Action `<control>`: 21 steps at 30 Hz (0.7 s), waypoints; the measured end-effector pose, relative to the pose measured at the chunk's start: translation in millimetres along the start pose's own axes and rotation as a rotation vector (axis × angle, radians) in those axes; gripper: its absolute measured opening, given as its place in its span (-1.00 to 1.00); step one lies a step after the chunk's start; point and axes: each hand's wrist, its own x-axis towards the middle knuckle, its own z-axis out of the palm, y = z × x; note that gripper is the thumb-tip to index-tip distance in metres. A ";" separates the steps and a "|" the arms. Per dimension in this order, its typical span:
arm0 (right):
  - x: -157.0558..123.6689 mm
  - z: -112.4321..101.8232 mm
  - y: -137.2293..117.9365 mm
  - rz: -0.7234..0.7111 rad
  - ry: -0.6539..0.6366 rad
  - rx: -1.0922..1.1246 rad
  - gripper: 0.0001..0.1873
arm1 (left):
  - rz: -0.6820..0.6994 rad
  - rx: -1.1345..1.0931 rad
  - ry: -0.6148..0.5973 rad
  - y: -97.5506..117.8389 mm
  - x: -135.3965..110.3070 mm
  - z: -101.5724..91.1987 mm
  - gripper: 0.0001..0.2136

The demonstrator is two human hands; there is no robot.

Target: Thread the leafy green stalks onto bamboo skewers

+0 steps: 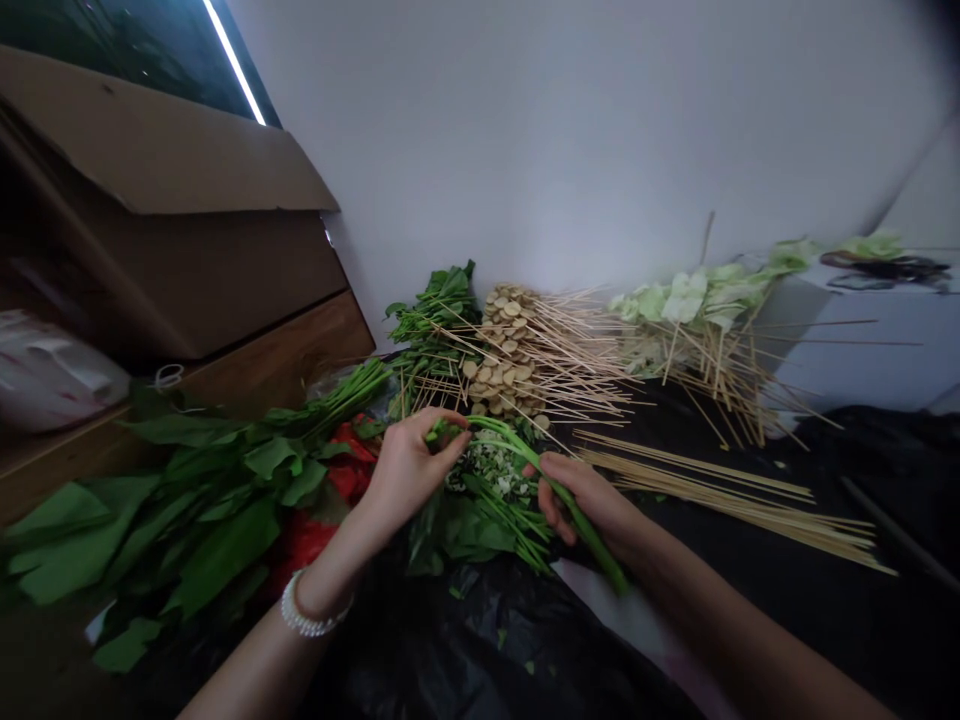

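Note:
My left hand (411,468) pinches the upper end of a long green vegetable stem (525,462) between thumb and fingers. My right hand (589,505) is closed around the same stem lower down, and the stem runs on past my wrist toward me. Under both hands lies a pile of cut greens and stems (487,510) on black plastic sheeting (480,640). A pearl bracelet (307,618) sits on my left wrist.
A heap of leafy greens (172,510) lies at the left over red plastic (345,475). Behind are skewered round slices (506,360), skewered greens (439,320), pale cabbage skewers (697,300) and loose bamboo skewers (720,490). A cardboard box (172,220) stands at the left.

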 end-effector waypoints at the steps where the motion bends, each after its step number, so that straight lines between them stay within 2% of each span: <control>1: 0.0 0.5 -0.3 -0.004 -0.004 -0.005 -0.58 | 0.065 0.019 -0.029 1.2 -0.5 4.5 -0.86; 5: -0.5 2.2 -0.1 -0.023 -0.017 -0.008 -0.60 | 0.219 0.114 -0.122 -3.4 -1.0 19.8 -0.83; 13: -4.1 5.8 -0.3 -0.039 -0.024 -0.022 -0.64 | 0.339 0.455 -0.234 -0.6 -8.0 36.3 -0.79; 21: -5.2 5.4 1.0 -0.005 -0.060 0.003 -0.66 | 0.427 0.575 -0.300 3.9 -10.2 41.2 -0.85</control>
